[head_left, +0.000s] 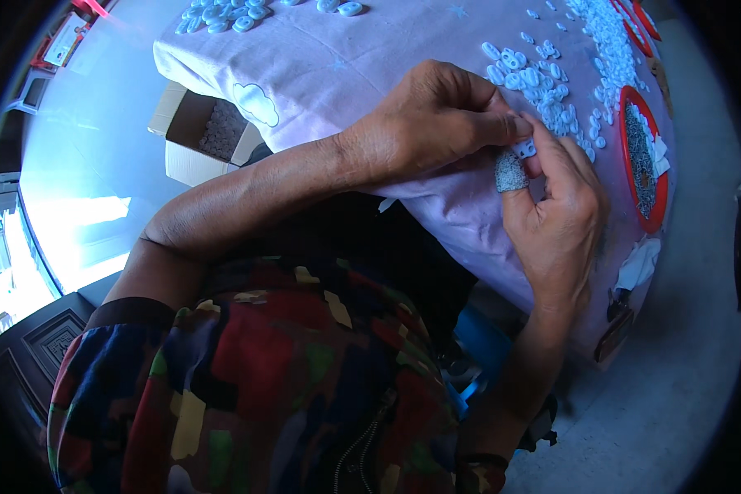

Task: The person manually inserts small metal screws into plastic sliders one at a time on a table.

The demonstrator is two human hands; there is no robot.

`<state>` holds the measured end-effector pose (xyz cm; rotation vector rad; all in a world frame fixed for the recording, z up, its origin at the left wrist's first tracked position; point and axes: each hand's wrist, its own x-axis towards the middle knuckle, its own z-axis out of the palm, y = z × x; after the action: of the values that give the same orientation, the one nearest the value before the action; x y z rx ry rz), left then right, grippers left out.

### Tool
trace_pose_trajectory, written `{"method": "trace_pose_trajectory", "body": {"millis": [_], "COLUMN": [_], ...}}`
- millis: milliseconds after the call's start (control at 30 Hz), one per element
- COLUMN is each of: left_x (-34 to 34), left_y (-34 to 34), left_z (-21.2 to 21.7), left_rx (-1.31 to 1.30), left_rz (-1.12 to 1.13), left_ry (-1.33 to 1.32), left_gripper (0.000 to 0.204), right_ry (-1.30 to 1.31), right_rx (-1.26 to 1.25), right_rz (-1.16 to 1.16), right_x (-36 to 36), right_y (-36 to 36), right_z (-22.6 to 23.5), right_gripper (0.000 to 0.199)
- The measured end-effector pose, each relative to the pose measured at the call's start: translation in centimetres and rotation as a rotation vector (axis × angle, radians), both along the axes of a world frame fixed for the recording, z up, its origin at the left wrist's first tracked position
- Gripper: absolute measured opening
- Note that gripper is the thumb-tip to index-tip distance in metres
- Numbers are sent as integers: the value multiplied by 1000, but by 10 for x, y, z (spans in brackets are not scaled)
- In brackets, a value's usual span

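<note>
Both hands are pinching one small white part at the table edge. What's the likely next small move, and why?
Probably pressing the white part together between the fingertips. The left hand and right hand both pinch it, the right thumb wears a grey finger cot, and more loose white pieces lie on the cloth beside a red tray of small dark bits. What gets fitted is too small to tell.

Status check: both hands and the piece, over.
Left hand and right hand pinch one small white plastic part. Grey finger cot on right thumb. Loose white parts beside, on the lilac cloth.
</note>
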<state>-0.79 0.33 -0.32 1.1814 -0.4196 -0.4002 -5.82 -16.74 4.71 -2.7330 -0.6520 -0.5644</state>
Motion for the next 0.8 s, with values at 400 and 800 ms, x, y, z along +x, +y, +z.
{"method": "trace_pose_trajectory", "body": {"millis": [400,800], "left_x": [2,2], "left_y": [2,4], "left_z": [0,0], "left_rx": [2,-79], "left_rz": [-24,-27], "left_ry": [103,122], "left_gripper": [10,11], "right_ry": [45,25], "right_rx": [-8,36], "right_rz": [56,69], "right_x": [8,11], "right_y": [4,2], "right_z": [8,1], "right_gripper": [25,26]}}
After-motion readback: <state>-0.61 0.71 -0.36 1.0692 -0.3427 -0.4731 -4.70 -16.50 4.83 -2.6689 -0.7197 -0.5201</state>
